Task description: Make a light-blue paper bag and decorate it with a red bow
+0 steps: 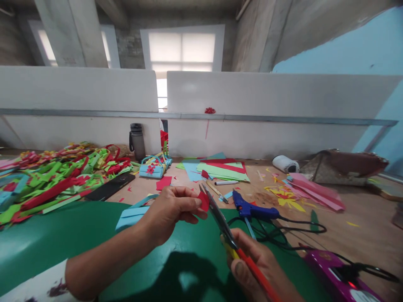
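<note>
Pinched between the fingertips of my left hand (pixel 176 209) is a small piece of red paper (pixel 204 201). My right hand (pixel 252 260) is wrapped round scissors (pixel 222 220) with orange-red handles. Their blades point up and left, close beside the red paper; whether they touch it I cannot tell. Behind my left wrist a light blue paper bag (pixel 130 216) lies on the green mat (pixel 151 268). Further back stands another small blue paper bag (pixel 151 170) with a red flower on it.
A blue glue gun (pixel 255 209) with a black cable lies right of the scissors, near a purple power strip (pixel 338 272). Coloured paper strips (pixel 63 180) heap at the left beside a black phone (pixel 111 187). Paper sheets (pixel 220 167), a bottle (pixel 137 142) and a handbag (pixel 343 167) are at the back.
</note>
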`<action>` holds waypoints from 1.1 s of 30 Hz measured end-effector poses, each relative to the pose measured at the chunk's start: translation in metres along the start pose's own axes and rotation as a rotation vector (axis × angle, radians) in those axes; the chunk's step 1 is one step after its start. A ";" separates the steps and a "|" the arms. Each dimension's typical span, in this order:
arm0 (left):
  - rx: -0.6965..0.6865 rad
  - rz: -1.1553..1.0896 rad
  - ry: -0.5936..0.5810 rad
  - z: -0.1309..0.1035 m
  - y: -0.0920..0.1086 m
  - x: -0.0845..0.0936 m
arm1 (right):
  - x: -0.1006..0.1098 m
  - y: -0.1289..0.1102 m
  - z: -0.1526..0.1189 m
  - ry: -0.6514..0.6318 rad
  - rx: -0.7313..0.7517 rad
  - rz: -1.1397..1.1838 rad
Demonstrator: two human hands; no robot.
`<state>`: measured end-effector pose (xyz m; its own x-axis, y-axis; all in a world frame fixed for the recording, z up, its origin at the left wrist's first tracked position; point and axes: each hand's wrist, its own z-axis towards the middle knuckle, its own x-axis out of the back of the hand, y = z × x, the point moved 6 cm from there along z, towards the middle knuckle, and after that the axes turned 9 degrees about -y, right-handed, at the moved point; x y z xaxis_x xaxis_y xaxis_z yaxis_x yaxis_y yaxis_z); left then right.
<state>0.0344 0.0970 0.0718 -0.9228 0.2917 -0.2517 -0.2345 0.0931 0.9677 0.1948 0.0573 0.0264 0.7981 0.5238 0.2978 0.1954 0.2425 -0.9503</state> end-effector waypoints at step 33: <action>-0.006 0.139 -0.112 0.006 0.005 0.007 | 0.007 0.004 -0.003 0.031 0.019 -0.096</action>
<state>0.0286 0.1052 0.0747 -0.9069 0.4053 -0.1151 -0.1087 0.0388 0.9933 0.2032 0.0598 0.0241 0.7937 0.4716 0.3842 0.2616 0.3057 -0.9155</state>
